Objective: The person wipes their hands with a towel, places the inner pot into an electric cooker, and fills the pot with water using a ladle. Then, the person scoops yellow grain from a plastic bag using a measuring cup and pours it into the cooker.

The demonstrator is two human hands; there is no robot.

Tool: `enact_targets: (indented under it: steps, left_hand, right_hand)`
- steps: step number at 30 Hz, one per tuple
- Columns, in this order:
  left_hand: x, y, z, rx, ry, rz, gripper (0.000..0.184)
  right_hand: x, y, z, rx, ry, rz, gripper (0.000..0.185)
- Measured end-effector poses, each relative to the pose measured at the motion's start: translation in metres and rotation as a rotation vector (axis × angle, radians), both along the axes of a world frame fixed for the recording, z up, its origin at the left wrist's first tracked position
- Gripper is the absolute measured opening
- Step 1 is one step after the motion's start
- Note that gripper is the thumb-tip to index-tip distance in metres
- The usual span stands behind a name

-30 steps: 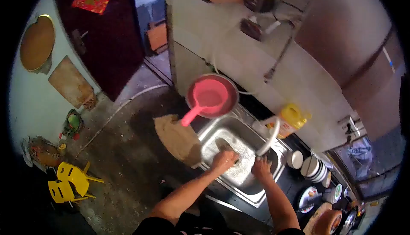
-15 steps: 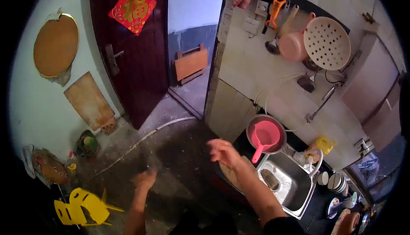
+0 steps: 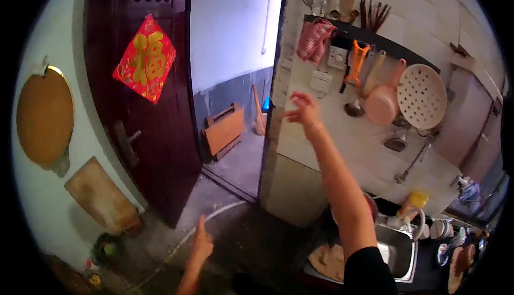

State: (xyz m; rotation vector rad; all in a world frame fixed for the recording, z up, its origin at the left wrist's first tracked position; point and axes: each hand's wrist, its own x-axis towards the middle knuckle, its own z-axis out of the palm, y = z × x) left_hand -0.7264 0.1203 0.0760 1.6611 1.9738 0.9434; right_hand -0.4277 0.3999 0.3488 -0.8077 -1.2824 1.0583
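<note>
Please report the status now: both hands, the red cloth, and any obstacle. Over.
Right hand raised, open, empty. Left hand low, nothing seen in it. Red cloth hanging, untouched. Right arm partly hides sink.

Right arm: black sleeve (image 3: pixel 369 271), short, hem around elbow level. Fabric reads plain and matte, weave too dark to resolve. Hem edge is clean, slightly curved round the arm. Right forearm (image 3: pixel 342 188) bare from hem to wrist, right hand (image 3: pixel 304 111) bare, fingers a bit blurred. Left hand (image 3: pixel 201 244) and visible part of left forearm (image 3: pixel 190 279) also bare. Dark patch of clothing (image 3: pixel 247 284) at bottom edge, cut and details unreadable.
</note>
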Motion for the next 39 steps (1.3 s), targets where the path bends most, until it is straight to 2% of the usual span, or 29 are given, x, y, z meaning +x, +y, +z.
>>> enact_targets:
  steps: [1,2,3,4,5,6,8,9,11,14,15,17,18,20,21,22,23,24,25,27,28,30,31,32,34,36,39]
  left_hand:
    - [-0.007,0.028,-0.004,0.185,0.022,-0.025,0.045]
    - [-0.018,0.054,-0.008,0.24,-0.033,-0.065,0.048]
    - [-0.029,0.079,-0.013,0.292,-0.088,-0.107,0.05]
    - [-0.044,0.099,-0.017,0.21,-0.208,-0.156,0.052]
    - [-0.061,0.118,-0.015,0.134,-0.331,-0.203,0.055]
    - [-0.065,0.127,0.002,0.138,-0.286,-0.169,0.042]
    - [-0.085,0.142,0.022,0.021,-0.457,-0.154,0.039]
    - [-0.096,0.15,0.024,-0.035,-0.546,-0.147,0.038]
    - [-0.118,0.176,0.007,-0.032,-0.704,-0.134,0.034]
    - [-0.154,0.228,0.015,-0.023,-0.798,-0.136,0.03]
    - [-0.161,0.243,0.022,-0.033,-0.815,-0.137,0.029]
    - [-0.172,0.269,0.043,0.055,-1.036,-0.199,0.026]
    - [-0.172,0.291,0.053,0.12,-1.16,-0.227,0.025]
    - [-0.166,0.329,0.059,0.117,-1.459,-0.18,0.035]
    - [-0.166,0.345,0.061,0.108,-1.599,-0.152,0.04]
    - [-0.17,0.357,0.064,-0.058,-1.809,-0.326,0.041]
    - [-0.175,0.37,0.07,-0.24,-1.999,-0.511,0.042]
    - [-0.178,0.387,0.073,-0.443,-2.173,-0.705,0.043]
    - [-0.17,0.404,0.071,-0.348,-1.821,-0.477,0.042]
    - [-0.146,0.437,0.047,-0.153,-1.103,-0.084,0.04]
    - [-0.146,0.455,0.032,-0.144,-1.201,-0.078,0.037]
    - [-0.144,0.492,0.031,-0.31,-1.421,-0.128,0.034]
    - [-0.14,0.509,0.028,-0.408,-1.521,-0.148,0.033]
    - [-0.128,0.537,0.011,-0.216,-1.458,-0.155,0.029]
    - [-0.124,0.594,0.025,-0.246,-1.326,-0.166,0.028]
    - [-0.114,0.634,0.036,-0.226,-1.233,-0.118,0.027]
    - [-0.08,0.706,0.03,-0.059,-1.184,0.033,0.028]
  right_hand:
    - [0.0,0.025,0.015,0.022,0.1,-0.11,0.036]
    - [0.004,0.051,0.032,0.076,0.173,-0.216,0.031]
    - [0.01,0.079,0.046,0.12,0.236,-0.32,0.027]
    - [0.023,0.112,0.063,0.149,0.328,-0.389,0.023]
    - [0.038,0.143,0.073,0.274,0.388,-0.327,0.025]
    - [0.026,0.14,0.096,0.356,0.536,-0.302,0.023]
    - [0.023,0.153,0.122,0.327,0.458,-0.165,0.02]
    - [0.025,0.172,0.129,0.435,0.113,-0.33,0.018]
    - [0.006,0.2,0.142,0.642,-0.103,-0.546,0.019]
    - [-0.049,0.186,0.149,0.582,-0.295,-0.566,0.019]
    - [-0.067,0.188,0.133,0.519,-0.355,-0.506,0.02]
    - [-0.103,0.184,0.095,0.4,-0.464,-0.397,0.025]
    - [-0.135,0.174,0.064,0.447,-0.678,-0.438,0.022]
    - [-0.165,0.188,-0.035,0.357,-1.031,-0.224,0.025]
    - [-0.205,0.164,-0.067,0.039,-0.808,0.04,0.033]
    - [-0.244,0.141,-0.099,-0.303,-0.58,0.193,0.042]
    - [-0.275,0.141,-0.123,-0.541,-0.039,0.755,0.046]
    - [-0.302,0.14,-0.14,-0.58,0.326,0.896,0.046]
    - [-0.33,0.139,-0.158,-0.646,0.683,1.055,0.046]
    - [-0.351,0.141,-0.215,-0.534,0.587,0.607,0.041]
    - [-0.347,0.159,-0.266,-0.5,0.375,0.396,0.042]
    - [-0.342,0.196,-0.274,-0.495,0.225,0.213,0.038]
    - [-0.336,0.211,-0.271,-0.53,0.286,0.24,0.034]
    - [-0.33,0.229,-0.263,-0.551,0.344,0.273,0.029]
    - [-0.339,0.272,-0.208,-0.531,0.485,0.232,0.027]
    - [-0.332,0.308,-0.201,-0.445,0.338,0.134,0.025]
    - [-0.298,0.394,-0.244,-0.113,-0.383,-0.068,0.021]
